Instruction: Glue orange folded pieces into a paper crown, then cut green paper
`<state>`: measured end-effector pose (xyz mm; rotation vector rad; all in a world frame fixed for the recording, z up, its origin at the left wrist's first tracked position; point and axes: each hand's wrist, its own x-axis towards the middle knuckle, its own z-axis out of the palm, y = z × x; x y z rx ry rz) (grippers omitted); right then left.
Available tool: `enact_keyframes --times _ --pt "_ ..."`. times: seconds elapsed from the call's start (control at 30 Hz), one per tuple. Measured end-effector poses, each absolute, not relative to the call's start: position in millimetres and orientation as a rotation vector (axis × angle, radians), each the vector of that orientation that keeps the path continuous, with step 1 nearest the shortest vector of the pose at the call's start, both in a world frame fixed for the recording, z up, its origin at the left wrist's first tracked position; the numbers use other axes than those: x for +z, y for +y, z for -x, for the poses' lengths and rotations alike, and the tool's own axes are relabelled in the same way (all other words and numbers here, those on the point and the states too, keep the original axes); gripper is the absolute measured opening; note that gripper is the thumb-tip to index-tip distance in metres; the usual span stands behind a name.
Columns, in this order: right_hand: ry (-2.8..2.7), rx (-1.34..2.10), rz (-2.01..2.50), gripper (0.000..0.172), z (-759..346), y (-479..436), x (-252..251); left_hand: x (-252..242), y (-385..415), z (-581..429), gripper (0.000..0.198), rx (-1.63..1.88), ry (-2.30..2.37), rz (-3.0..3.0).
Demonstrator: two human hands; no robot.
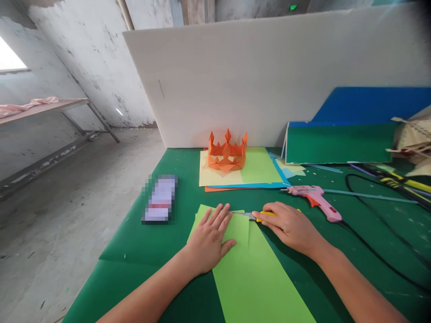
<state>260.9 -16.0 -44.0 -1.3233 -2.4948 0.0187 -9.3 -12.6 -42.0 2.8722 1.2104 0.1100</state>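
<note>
My left hand (pixel 210 240) lies flat with fingers spread on a folded light green sheet of paper (pixel 256 282), which runs toward the bottom edge. In my right hand (pixel 289 224) are yellow-handled scissors (pixel 266 216), their metal blades pointing left at the paper's upper part, near my left fingertips. The exact contact of the blade tips with the paper is hard to make out. Behind the hands, an orange folded-paper crown (pixel 227 154) stands on a stack of coloured sheets (pixel 261 166).
A phone (pixel 160 199) lies left on the green table (pixel 134 278). At right are a pink glue gun (pixel 318 202) with its black cable, a green board (pixel 340 143) and paper strips. A large white panel (pixel 235 80) stands behind.
</note>
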Motion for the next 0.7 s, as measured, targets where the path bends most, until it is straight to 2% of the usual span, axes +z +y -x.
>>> enact_keyframes --times 0.17,0.7 --pt "-2.490 -0.042 1.289 0.035 -265 -18 -43 -41 -22 5 0.065 0.077 1.548 -2.758" --pt "-2.534 0.086 1.251 0.035 -276 -28 -42 -40 -25 5 0.074 0.028 1.288 -2.720"
